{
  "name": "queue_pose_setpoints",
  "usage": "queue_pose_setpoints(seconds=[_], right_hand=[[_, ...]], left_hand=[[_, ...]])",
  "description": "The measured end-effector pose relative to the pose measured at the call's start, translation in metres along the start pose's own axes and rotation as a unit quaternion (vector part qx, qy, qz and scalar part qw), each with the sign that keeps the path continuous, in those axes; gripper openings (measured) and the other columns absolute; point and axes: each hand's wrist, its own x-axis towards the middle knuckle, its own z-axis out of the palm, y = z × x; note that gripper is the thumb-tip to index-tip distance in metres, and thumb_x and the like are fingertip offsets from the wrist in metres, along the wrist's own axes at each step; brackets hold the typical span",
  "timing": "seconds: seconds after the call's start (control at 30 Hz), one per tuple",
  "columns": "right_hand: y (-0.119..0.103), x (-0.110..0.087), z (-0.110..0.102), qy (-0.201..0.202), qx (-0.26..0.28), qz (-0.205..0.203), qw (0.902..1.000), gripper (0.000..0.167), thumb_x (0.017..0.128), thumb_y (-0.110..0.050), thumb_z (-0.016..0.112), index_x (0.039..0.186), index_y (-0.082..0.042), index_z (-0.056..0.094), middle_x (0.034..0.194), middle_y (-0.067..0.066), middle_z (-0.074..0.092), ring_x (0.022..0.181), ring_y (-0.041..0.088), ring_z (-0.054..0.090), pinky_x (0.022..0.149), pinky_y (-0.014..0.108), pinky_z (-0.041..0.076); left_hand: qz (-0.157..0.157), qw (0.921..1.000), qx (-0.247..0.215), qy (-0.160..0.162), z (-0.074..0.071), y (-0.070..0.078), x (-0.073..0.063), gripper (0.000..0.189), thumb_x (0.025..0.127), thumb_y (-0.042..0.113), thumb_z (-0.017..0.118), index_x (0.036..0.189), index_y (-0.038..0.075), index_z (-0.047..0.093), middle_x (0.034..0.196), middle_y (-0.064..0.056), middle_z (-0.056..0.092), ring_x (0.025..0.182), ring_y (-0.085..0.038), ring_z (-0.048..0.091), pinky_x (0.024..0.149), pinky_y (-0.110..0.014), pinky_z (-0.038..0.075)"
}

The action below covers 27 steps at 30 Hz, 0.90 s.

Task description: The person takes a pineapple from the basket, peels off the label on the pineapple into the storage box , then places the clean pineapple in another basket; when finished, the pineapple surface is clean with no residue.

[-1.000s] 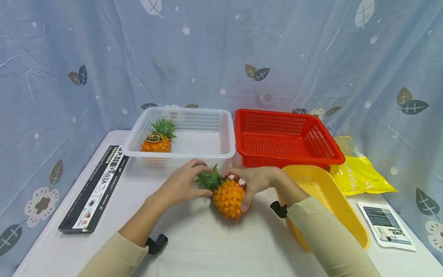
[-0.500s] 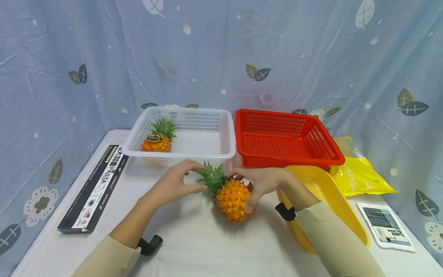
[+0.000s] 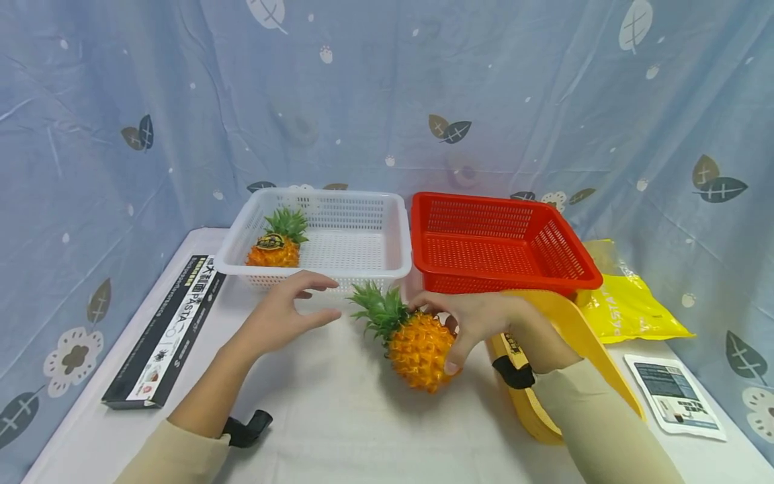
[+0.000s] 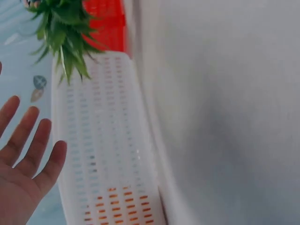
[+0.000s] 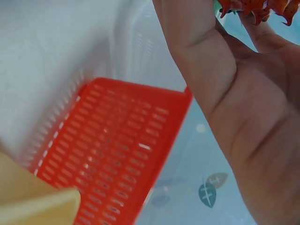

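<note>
My right hand (image 3: 474,319) grips a small orange pineapple (image 3: 419,353) with a spiky green crown (image 3: 381,312), thumb on the near side and fingers over the top. The pineapple is tilted, its crown toward the white basket. To the left, my left hand (image 3: 284,314) is held with fingers spread and touches nothing; a gap separates it from the leaves. In the left wrist view the crown (image 4: 65,35) hangs in front of the baskets, beyond the left hand (image 4: 28,164). Only spiky bits of the pineapple (image 5: 258,7) show in the right wrist view.
A white basket (image 3: 314,272) holds another pineapple (image 3: 275,252) with a label. Beside it stands a red basket (image 3: 502,282). A yellow tray (image 3: 605,366) lies under the right forearm. Around them are a black pasta box (image 3: 163,336), a yellow bag (image 3: 635,309) and a white packet (image 3: 674,396).
My left hand has let go of the crown and drawn back to the left, its fingers spreading. The right hand has moved the pineapple a little to the right.
</note>
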Motion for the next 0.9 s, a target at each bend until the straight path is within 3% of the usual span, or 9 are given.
queue_pose_setpoints(seconds=[0.23,0.43,0.63,0.77,0.9], right_hand=[[-0.001,-0.019,-0.006,0.026,-0.009,-0.028,0.9992,0.095,0.069,-0.029,0.088,0.150,-0.014,0.039,0.144,0.008,0.052,0.121,0.026,0.055,0.099,0.044,0.055],[-0.001,-0.031,-0.009,-0.001,0.018,-0.026,0.9995,0.093,0.071,-0.026,0.087,0.150,-0.014,0.039,0.142,0.009,0.052,0.117,0.027,0.059,0.095,0.041,0.059],[-0.007,-0.041,-0.014,-0.033,0.055,-0.034,0.9974,0.094,0.073,-0.021,0.084,0.152,-0.015,0.033,0.145,0.010,0.048,0.120,0.030,0.061,0.096,0.042,0.060],[-0.008,-0.046,-0.018,-0.029,0.070,-0.052,0.9958,0.091,0.074,-0.019,0.083,0.150,-0.013,0.033,0.141,0.013,0.052,0.122,0.034,0.058,0.097,0.044,0.060],[-0.008,-0.052,-0.020,-0.013,0.087,-0.072,0.9936,0.087,0.077,-0.015,0.082,0.149,-0.009,0.032,0.140,0.018,0.051,0.124,0.038,0.056,0.096,0.046,0.060]], left_hand=[[-0.026,0.9982,-0.039,0.038,-0.017,-0.003,-0.003,0.041,0.094,0.028,0.078,0.131,0.013,0.068,0.131,-0.007,0.069,0.125,-0.027,0.062,0.110,-0.050,0.050],[-0.038,0.9962,-0.050,0.059,-0.028,-0.007,-0.006,0.039,0.098,0.025,0.074,0.133,0.011,0.067,0.131,-0.008,0.069,0.123,-0.026,0.063,0.108,-0.042,0.051],[-0.036,0.9951,-0.041,0.083,-0.038,-0.014,-0.009,0.036,0.099,0.025,0.071,0.131,0.009,0.068,0.129,-0.011,0.070,0.115,-0.006,0.064,0.099,-0.015,0.050],[-0.033,0.9938,-0.038,0.099,-0.043,-0.019,-0.011,0.035,0.100,0.025,0.071,0.131,0.008,0.068,0.127,-0.009,0.070,0.109,0.009,0.059,0.096,-0.011,0.049],[-0.036,0.9922,-0.039,0.113,-0.047,-0.023,-0.013,0.034,0.100,0.024,0.070,0.130,0.007,0.069,0.124,-0.005,0.071,0.109,0.007,0.061,0.096,-0.010,0.049]])
